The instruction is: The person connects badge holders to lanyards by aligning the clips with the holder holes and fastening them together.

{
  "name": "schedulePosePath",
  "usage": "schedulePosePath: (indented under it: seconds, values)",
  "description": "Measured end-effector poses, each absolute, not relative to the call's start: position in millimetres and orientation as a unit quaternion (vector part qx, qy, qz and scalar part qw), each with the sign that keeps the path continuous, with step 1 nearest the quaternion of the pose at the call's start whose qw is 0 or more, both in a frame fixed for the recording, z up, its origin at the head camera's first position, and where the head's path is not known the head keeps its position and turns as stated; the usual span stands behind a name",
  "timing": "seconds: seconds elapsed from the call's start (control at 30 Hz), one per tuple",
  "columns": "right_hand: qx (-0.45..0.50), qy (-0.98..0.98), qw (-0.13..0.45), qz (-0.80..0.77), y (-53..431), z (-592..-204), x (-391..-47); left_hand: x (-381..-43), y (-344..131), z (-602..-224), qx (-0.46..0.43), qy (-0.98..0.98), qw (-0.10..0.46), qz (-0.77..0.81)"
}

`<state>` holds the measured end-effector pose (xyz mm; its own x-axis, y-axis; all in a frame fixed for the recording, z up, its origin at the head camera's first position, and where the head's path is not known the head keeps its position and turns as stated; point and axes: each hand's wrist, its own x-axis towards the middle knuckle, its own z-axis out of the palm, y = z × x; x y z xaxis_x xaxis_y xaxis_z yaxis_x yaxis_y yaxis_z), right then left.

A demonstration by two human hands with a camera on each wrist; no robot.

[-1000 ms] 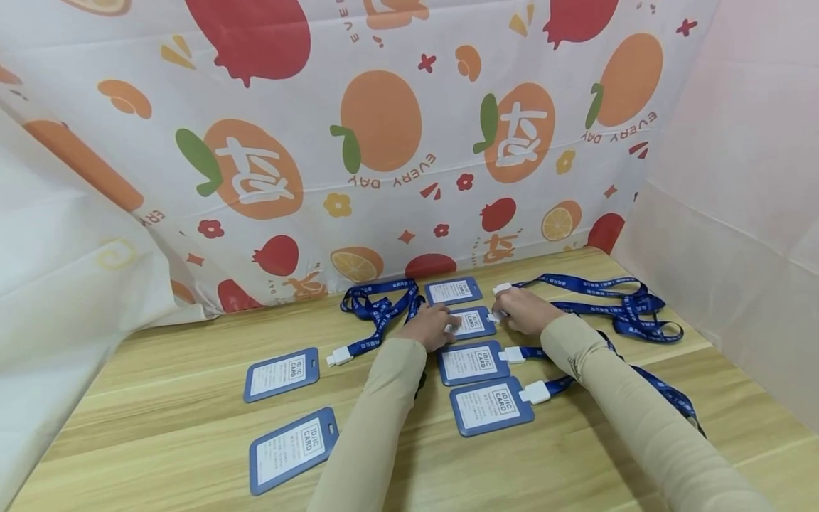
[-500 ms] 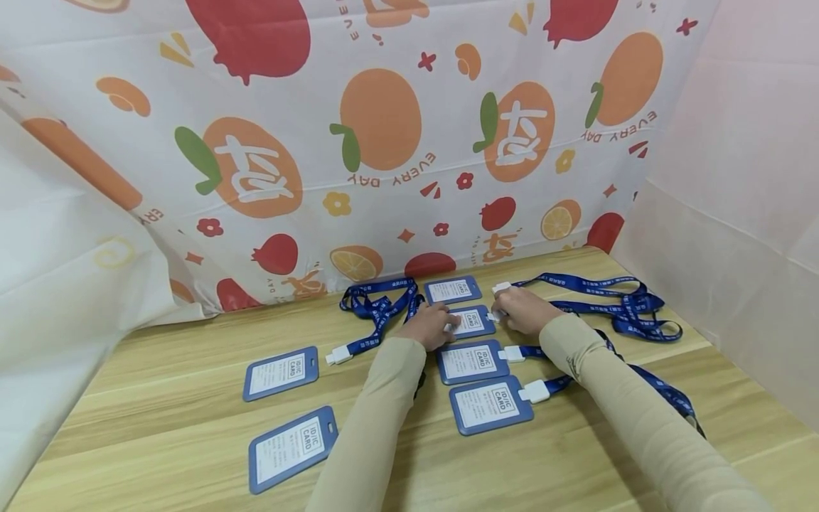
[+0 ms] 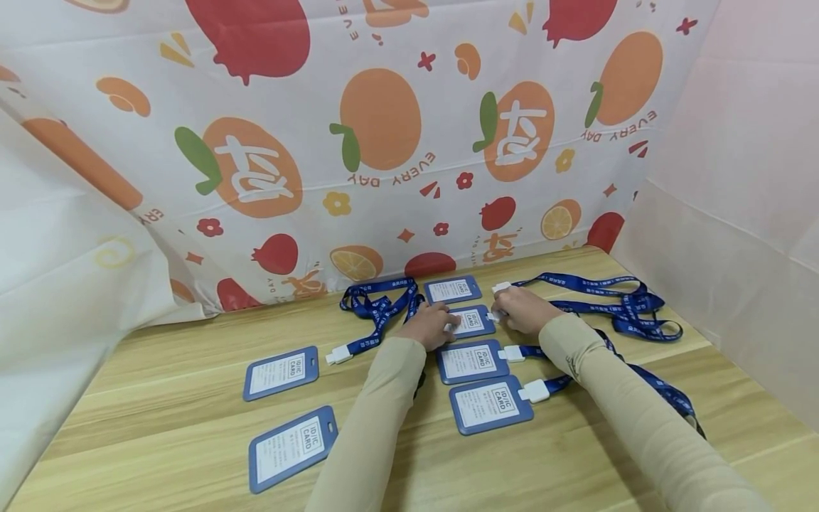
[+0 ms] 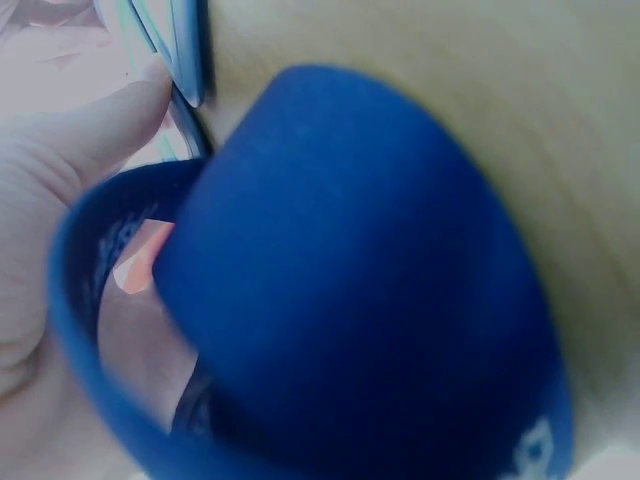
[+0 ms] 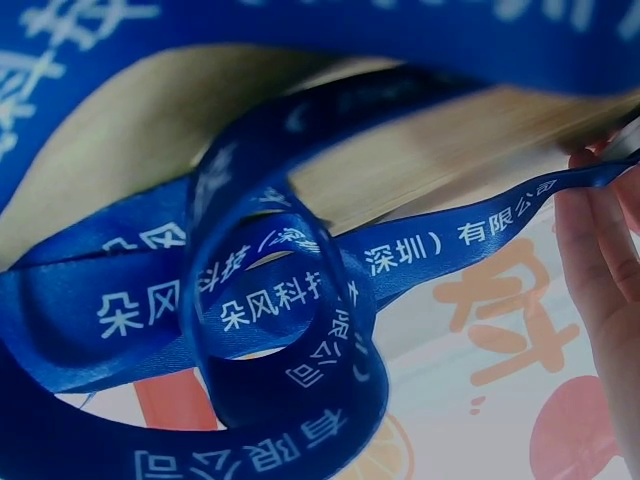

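Observation:
My left hand (image 3: pixel 425 326) holds the left side of a blue ID card holder (image 3: pixel 475 321), the second from the back in the right-hand column. In the left wrist view, the thumb (image 4: pixel 125 115) lies on a holder's edge behind a blurred lanyard loop (image 4: pixel 350 270). At the slot end of that holder, my right hand (image 3: pixel 526 311) pinches a white clip (image 3: pixel 493 317), mostly hidden by the fingers. Another white clip (image 3: pixel 502 287) sits just beyond them. In the right wrist view, the fingers (image 5: pixel 592 240) are beside a printed blue lanyard (image 5: pixel 460 235).
One holder (image 3: pixel 453 289) lies behind; two nearer holders (image 3: pixel 472 361) (image 3: pixel 491 405) have clips at their slots. Two more holders (image 3: pixel 280 373) (image 3: pixel 293 449) lie left, near a loose lanyard (image 3: pixel 377 309). Bunched lanyards (image 3: pixel 640 316) lie right. Fruit-print cloth (image 3: pixel 384 213) hangs behind the wooden table (image 3: pixel 160 398).

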<state>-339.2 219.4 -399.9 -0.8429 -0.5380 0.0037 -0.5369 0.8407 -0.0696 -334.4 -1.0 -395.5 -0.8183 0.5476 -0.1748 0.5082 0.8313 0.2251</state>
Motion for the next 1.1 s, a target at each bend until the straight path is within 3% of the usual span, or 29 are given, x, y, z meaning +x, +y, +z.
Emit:
schedulePosePath:
  seconds: [1.1]
  values:
    - [-0.279,0.96,0.008,-0.02,218.4,-399.5,-340.7,-335.8,1.1,-396.0,0.27,0.952,0.121,0.081]
